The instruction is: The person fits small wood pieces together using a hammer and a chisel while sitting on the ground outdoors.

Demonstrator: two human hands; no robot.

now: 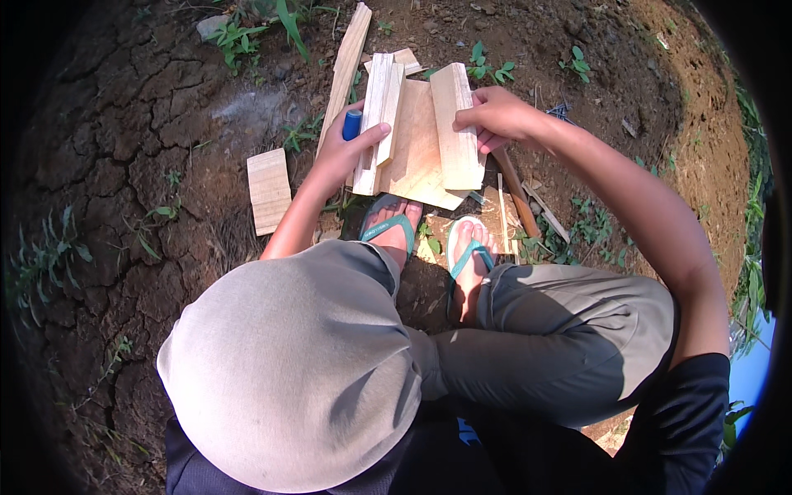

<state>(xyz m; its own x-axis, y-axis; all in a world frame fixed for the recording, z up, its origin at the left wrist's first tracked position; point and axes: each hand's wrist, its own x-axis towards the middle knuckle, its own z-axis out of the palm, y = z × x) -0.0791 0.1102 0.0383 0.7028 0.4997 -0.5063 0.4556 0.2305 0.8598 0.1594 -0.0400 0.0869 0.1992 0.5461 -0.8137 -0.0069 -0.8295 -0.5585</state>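
Observation:
My left hand (340, 151) is closed round two pale wooden strips (381, 107) that lie one against the other, with the thumb across their face. A short blue cylinder (352, 124), its kind unclear, sticks up in the same hand. With thumb and fingers, my right hand (488, 118) grips the right edge of a flat wooden board (450, 136). Between and beneath these pieces lies a wider, thin wooden panel (414, 140), partly covered by them. The strips and the board stand apart, along its left and right sides.
A long plank (345, 74) lies behind my left hand, and a small rectangular board (269, 191) rests on the soil to the left. Near my right sandal (471, 254) are a brown wooden handle (516, 194) and thin splinters. Cracked earth (124, 165) and small weeds surround this.

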